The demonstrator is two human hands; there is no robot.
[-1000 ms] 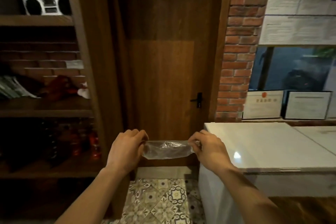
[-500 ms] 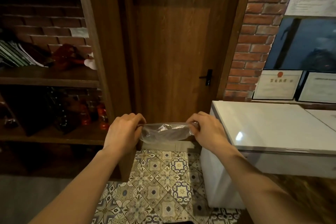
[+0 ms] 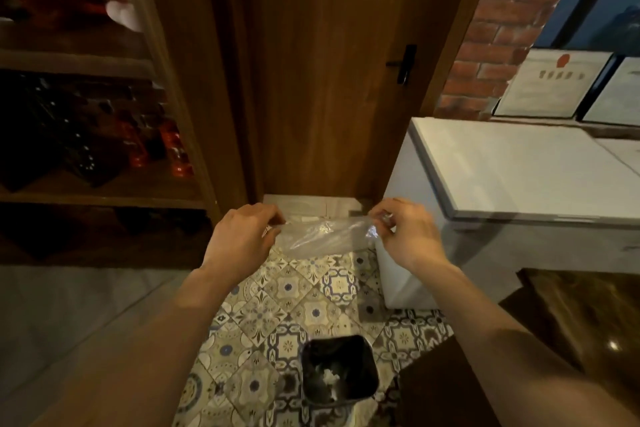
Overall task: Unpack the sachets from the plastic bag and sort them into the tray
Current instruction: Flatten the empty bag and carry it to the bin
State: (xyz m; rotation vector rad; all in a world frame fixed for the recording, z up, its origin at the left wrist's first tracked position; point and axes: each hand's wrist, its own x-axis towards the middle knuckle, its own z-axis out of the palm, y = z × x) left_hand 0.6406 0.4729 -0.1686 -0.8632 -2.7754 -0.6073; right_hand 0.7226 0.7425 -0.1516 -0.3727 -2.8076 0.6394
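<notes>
A clear plastic bag [image 3: 323, 236] is stretched flat between my two hands, in front of me above the patterned floor. My left hand [image 3: 240, 239] pinches its left end and my right hand [image 3: 403, 230] pinches its right end. The bag looks limp and see-through; I see no sachets inside it. No tray and no sachets are in view.
A black-lined bin [image 3: 337, 369] with some white scraps stands on the tiled floor [image 3: 287, 302] below my hands. A closed wooden door [image 3: 329, 62] is ahead, wooden shelves [image 3: 86, 184] to the left, a white chest freezer [image 3: 512, 166] to the right, a dark table corner [image 3: 571, 308] at right.
The view has tilted downward, bringing the floor and the bin into sight. My hands still hold the bag stretched between them, now slightly wider apart and flatter.
</notes>
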